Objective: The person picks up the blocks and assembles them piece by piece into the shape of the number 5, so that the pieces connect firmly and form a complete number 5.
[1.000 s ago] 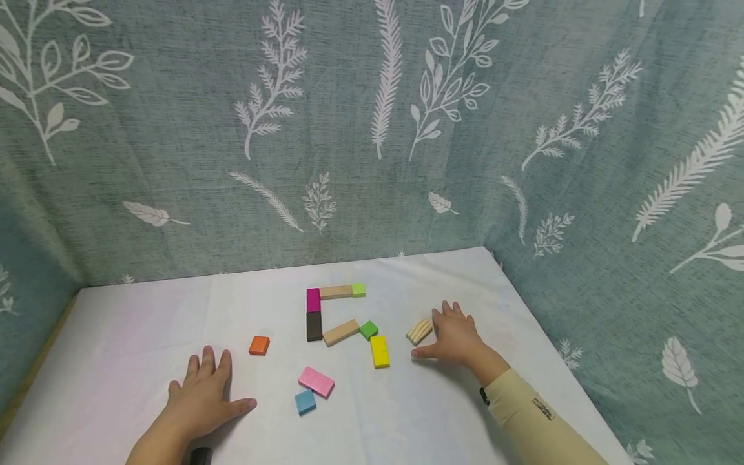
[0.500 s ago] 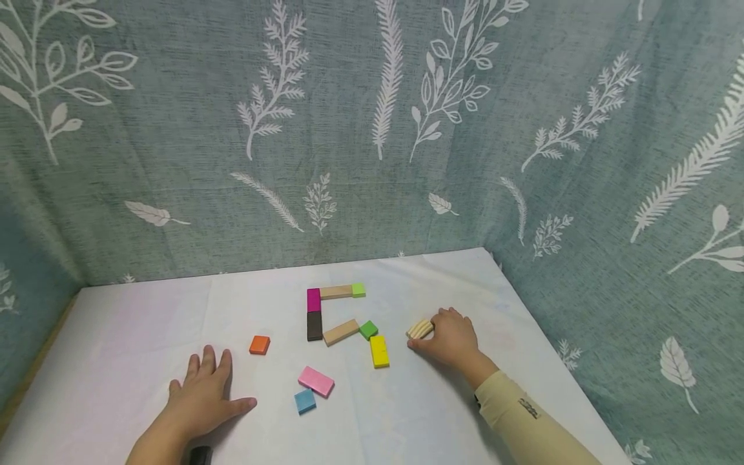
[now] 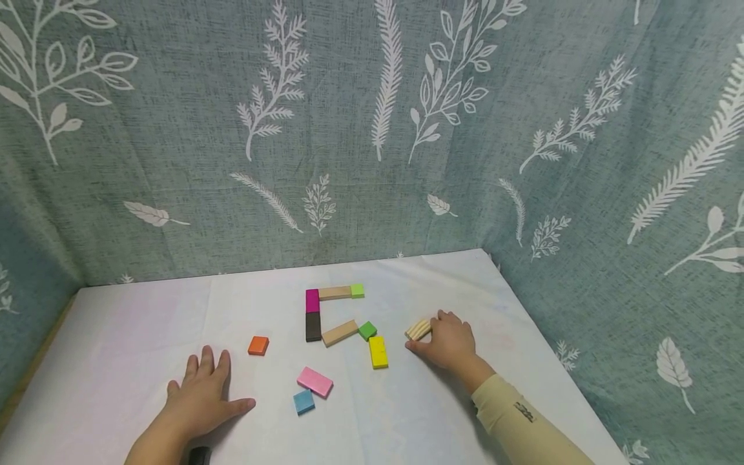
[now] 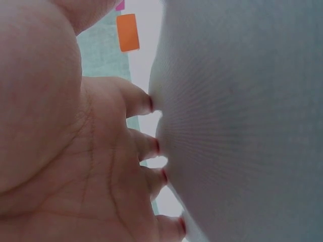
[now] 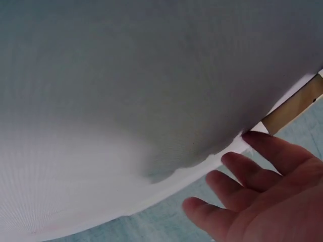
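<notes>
In the head view, my right hand (image 3: pixel 449 340) rests at the right of the table, its thumb and index finger at two sides of a ridged cream-coloured wooden block (image 3: pixel 417 329), pinching it. The right wrist view shows the index fingertip against this block (image 5: pixel 295 106); the thumb is out of sight there. My left hand (image 3: pixel 200 400) lies palm down on the table with fingers spread. Nothing is in it. The nearest piece to it is an orange block (image 3: pixel 258 345), beyond its fingertips, seen also in the left wrist view.
Magenta (image 3: pixel 312 300), dark brown (image 3: pixel 312 327), plain wood (image 3: pixel 335 292) and light green (image 3: pixel 357 291) blocks form a bracket. Below lie a wood block (image 3: pixel 340 332), a green block (image 3: pixel 367 330) and a yellow block (image 3: pixel 378 352). Pink (image 3: pixel 315 382) and blue (image 3: pixel 304 402) blocks lie nearer.
My right hand has moved slightly left, and its spread fingers and thumb have drawn in around the ridged block. The left hand and the other blocks have stayed put.
</notes>
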Demonstrator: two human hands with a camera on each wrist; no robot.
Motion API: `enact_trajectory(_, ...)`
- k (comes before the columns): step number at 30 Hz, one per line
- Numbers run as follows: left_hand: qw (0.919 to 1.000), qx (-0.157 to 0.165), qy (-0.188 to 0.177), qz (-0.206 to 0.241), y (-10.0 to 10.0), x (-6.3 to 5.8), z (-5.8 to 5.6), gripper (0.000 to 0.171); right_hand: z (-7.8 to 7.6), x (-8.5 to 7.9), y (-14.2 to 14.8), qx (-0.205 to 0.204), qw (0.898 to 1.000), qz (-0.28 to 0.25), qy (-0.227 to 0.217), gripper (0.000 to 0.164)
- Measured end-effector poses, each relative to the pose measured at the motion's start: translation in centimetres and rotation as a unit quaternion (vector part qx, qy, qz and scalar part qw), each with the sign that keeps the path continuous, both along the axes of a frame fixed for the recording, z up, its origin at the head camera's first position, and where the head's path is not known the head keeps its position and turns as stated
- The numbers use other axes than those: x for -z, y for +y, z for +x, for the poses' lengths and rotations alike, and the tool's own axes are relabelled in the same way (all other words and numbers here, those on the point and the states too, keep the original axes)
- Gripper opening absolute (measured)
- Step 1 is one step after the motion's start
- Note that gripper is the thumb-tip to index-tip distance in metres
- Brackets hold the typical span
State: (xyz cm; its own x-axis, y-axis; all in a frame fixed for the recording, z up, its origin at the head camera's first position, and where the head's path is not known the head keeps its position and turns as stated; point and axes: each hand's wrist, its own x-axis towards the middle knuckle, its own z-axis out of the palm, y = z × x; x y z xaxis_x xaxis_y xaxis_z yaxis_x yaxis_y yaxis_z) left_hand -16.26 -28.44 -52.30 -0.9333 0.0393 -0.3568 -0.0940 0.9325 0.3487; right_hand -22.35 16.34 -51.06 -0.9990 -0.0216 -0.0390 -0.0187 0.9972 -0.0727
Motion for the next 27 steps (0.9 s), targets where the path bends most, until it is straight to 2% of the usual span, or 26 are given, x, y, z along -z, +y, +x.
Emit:
enact_trajectory(4, 1.0000, 0.001, -0.001, -0.001, 0.2, 0.0, -0.2, 0.143, 0.0, 0.1, 0.0, 0.017, 0.999, -0.031, 0.018, 0.069)
enact_trajectory(8, 1.0000, 0.003, -0.001, -0.002, 0.3, -0.1, -0.3, 0.142, 0.2, 0.0, 0.1, 0.033, 0.997, -0.062, 0.019, 0.055)
enact_trajectory(14, 1.0000, 0.006, 0.000, -0.003, 0.3, -0.2, -0.4, 0.142, 1.5, -0.3, 0.2, 0.011, 0.996, -0.087, 0.008, 0.045)
enact_trajectory(18, 0.9999, 0.010, 0.000, -0.008, 0.1, -0.1, -0.1, 0.140, 3.1, -0.7, -0.3, -0.012, 0.995, -0.095, -0.007, 0.049)
enact_trajectory(24, 0.9998, 0.018, -0.002, -0.003, 0.0, -0.2, 0.0, 0.140, 5.7, -1.5, -1.6, -0.063, 0.992, -0.106, -0.027, 0.072)
enact_trajectory(27, 0.9998, 0.019, -0.007, -0.002, 0.1, -0.1, -0.2, 0.141, 6.6, -1.7, -2.5, -0.091, 0.989, -0.109, -0.035, 0.073)
